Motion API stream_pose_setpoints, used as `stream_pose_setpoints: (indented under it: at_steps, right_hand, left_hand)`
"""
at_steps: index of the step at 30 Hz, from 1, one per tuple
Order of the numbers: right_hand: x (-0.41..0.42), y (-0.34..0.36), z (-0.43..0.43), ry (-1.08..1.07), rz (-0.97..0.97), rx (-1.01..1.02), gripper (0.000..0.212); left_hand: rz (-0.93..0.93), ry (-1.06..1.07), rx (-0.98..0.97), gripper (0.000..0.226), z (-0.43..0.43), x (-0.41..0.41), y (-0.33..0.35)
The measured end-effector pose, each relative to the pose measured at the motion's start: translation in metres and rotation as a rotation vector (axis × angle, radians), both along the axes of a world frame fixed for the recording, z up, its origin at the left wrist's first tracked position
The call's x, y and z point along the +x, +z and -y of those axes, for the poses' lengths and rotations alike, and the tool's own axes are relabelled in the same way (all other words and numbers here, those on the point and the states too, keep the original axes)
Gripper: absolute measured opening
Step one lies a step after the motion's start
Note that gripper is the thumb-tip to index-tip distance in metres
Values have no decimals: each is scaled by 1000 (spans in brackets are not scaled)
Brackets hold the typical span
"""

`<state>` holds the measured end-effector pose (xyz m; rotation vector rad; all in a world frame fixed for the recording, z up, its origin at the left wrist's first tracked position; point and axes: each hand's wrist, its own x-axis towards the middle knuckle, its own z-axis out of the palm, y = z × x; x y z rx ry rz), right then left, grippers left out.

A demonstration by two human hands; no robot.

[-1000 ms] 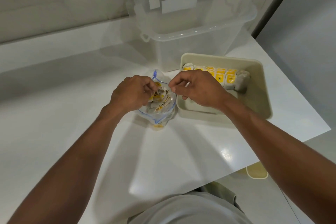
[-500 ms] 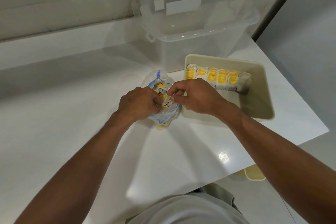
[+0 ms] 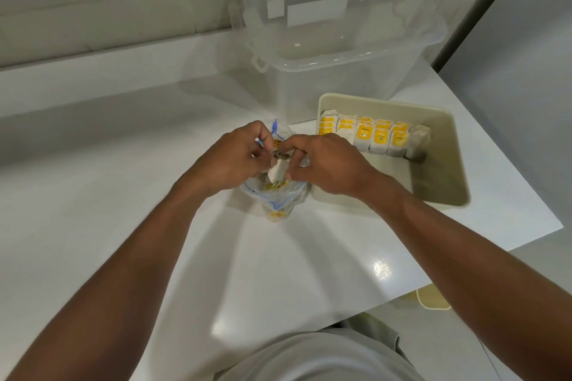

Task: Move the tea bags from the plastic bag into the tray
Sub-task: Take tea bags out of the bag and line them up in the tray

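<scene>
A clear plastic bag (image 3: 274, 199) with blue lines stands on the white counter, with yellow-labelled tea bags inside it. My left hand (image 3: 230, 159) grips the bag's left edge at its mouth. Over the mouth, my right hand (image 3: 325, 164) pinches a white tea bag (image 3: 276, 172) that sticks out of the bag. Just right of the bag lies a cream tray (image 3: 445, 164). A row of several tea bags (image 3: 371, 134) with yellow labels stands along the tray's far side.
A large clear plastic box (image 3: 334, 37) stands behind the tray against the wall. The counter's edge (image 3: 510, 241) runs close to the tray on the right. A cream object (image 3: 433, 298) lies on the floor below the counter.
My right hand has lifted a white tea bag partly out of the bag's mouth. The left hand has shifted its hold on the bag's edge.
</scene>
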<state>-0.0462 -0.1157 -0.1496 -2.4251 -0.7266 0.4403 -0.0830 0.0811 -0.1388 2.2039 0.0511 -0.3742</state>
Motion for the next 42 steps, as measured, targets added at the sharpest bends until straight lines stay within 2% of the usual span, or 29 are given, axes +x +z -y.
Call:
stream_pose_setpoints:
  at_steps: [6,10,15,17,22,26,30,37,42]
  right_hand:
    - [1,4,-7,-29,72,14,22]
    - [5,5,-2,-118,80,32,15]
    - [7,9,4,-172,27,63,27]
    - [7,9,5,-187,23,59,31]
    - [4,10,7,-215,19,81,40]
    - [6,7,9,-201,27,69,32]
    - [6,4,10,-136,20,63,6]
    - [6,3,9,-141,4,55,33]
    - [7,1,8,-141,20,29,27]
  left_hand:
    - [-12,114,-233,16,6,3,8]
    - [86,105,109,8,4,7,1]
    - [59,-181,571,11,9,9,-15]
    - [91,-201,674,8,16,8,-20]
    - [164,-195,827,26,24,6,-29]
    - [143,-206,804,20,23,8,-29]
    - [139,-195,766,22,18,9,-30]
    - [176,-74,688,20,11,10,-25]
    - [113,13,492,7,4,11,-20]
